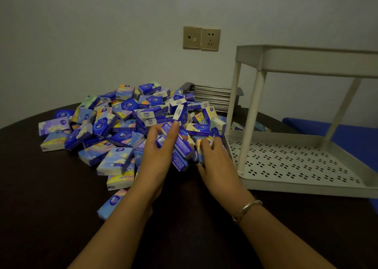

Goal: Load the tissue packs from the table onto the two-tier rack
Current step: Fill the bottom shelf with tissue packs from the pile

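Head view: tissue packs (pixel 180 152) between fingers (pixel 170 134).

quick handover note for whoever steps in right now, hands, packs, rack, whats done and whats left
Left hand: grips a bunch of tissue packs at the near edge of the pile.
Right hand: fingers curled on packs beside that bunch, next to the rack.
Pile of packs: on the dark table, left of the rack.
Done: nothing visibly loaded; the lower shelf shows bare, the upper shelf's inside is hidden.
Left: move nearly the whole pile onto both shelves.

text: "Vinda" | on: white ends of tissue packs (pixel 149 114) | other print: too small to read
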`<state>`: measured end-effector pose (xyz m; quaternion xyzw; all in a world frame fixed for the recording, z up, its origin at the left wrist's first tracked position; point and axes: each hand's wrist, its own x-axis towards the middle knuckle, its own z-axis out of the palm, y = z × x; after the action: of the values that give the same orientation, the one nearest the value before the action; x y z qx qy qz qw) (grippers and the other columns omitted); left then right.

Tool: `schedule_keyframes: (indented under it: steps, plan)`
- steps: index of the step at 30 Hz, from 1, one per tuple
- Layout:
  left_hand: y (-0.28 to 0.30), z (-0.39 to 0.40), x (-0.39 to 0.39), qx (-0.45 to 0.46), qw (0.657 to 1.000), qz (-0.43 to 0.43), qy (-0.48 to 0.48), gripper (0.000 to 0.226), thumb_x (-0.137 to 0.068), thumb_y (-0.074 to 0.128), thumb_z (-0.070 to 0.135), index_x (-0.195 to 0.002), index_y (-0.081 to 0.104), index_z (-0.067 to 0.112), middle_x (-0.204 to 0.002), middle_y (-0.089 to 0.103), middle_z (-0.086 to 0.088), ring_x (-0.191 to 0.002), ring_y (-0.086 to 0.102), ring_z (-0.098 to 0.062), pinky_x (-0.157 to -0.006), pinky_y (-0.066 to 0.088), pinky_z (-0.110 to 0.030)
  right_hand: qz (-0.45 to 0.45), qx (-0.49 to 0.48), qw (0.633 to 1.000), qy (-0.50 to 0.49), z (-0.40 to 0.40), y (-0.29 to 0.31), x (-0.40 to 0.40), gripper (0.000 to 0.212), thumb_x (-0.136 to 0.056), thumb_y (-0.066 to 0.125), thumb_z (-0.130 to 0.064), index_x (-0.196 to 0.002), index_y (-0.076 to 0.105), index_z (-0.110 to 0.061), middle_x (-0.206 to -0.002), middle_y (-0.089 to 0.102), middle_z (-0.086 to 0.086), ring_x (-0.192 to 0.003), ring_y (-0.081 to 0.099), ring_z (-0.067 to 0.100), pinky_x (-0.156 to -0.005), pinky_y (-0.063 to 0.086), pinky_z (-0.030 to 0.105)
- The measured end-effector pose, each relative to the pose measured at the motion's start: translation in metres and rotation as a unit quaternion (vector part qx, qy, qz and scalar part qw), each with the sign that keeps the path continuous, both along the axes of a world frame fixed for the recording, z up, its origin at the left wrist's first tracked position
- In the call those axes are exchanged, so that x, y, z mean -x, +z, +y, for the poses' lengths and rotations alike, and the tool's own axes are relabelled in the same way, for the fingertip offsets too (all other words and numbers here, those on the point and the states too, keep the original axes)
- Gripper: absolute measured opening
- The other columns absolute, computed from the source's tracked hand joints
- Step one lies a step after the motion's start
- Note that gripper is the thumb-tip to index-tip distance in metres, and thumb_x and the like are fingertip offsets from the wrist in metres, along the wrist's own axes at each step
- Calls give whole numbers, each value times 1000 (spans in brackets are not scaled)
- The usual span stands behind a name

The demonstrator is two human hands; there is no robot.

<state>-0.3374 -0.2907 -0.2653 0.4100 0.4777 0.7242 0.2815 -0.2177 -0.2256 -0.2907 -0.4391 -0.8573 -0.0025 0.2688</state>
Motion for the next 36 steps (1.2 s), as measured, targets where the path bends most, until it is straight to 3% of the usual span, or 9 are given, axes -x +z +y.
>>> schedule_keyframes:
  steps: [4,8,12,15,20,24,26,29,36]
  plan:
    - [-2,-2,-3,3,1000,-22,-2,65,-67,65,57,-103,49,5,-88,72,-14,-84,70,-30,-79,57,-42,167,35,985,31,-14,12,-12,24,-90,56,-18,-112,47,-19,-120,45,0,-104,52,11,-78,47,23]
    - [-2,-4,-4,18,999,-38,-13,48,-74,62,51,-102,49,14,-86,71,-9,-82,70,-21,-71,56,-32,410,149,888,148,-34,33,-26,15,-87,62,-13,-96,52,-20,-100,61,-11,-96,61,-2,-79,53,23]
    - [3,-3,-12,46,999,-3,-25,43,-68,52,60,-103,45,34,-98,65,1,-76,68,-2,-61,50,-20,373,226,877,203,-43,35,-26,27,-83,68,-11,-103,51,-15,-107,64,-5,-99,63,0,-86,52,22]
    - [14,-4,-17,42,993,-69,-83,51,-87,46,53,-130,43,25,-124,60,-12,-107,64,-19,-72,55,-25,355,264,870,218,-42,37,-27,49,-78,74,-21,-115,44,-18,-115,59,-8,-98,63,-2,-84,50,14]
    - [15,-23,-25,6,955,-130,-267,39,-81,38,56,-104,57,32,-96,74,6,-96,69,-9,-90,49,-31,261,177,930,191,-38,40,-36,82,-68,82,-28,-128,27,-39,-126,44,-23,-109,55,-6,-92,49,18]
    - [20,-22,-22,-25,930,-160,-331,71,-78,49,49,-145,29,36,-139,53,-3,-127,51,-20,-108,38,-38,264,65,944,188,-39,55,-48,71,-72,76,-25,-126,33,-42,-123,45,-21,-110,50,-8,-87,44,9]
    - [22,-18,-24,-69,919,-170,-348,66,-83,41,41,-147,25,36,-141,51,-5,-129,50,-21,-106,41,-37,300,40,931,205,-39,64,-56,67,-72,75,-24,-125,36,-37,-123,47,-17,-111,49,-9,-84,43,5]
    - [28,-5,-31,-92,922,-177,-333,56,-88,33,30,-145,34,30,-140,52,-7,-130,48,-23,-107,37,-40,379,45,894,236,-38,73,-69,64,-71,72,-19,-126,40,-26,-121,51,-14,-112,54,-1,-85,50,15]
    - [30,30,-69,51,963,-49,-261,33,-99,32,33,-117,59,24,-125,63,0,-122,55,-18,-111,34,-43,531,68,803,261,-29,84,-95,58,-66,68,-18,-117,42,-27,-114,57,-17,-106,62,7,-75,53,18]
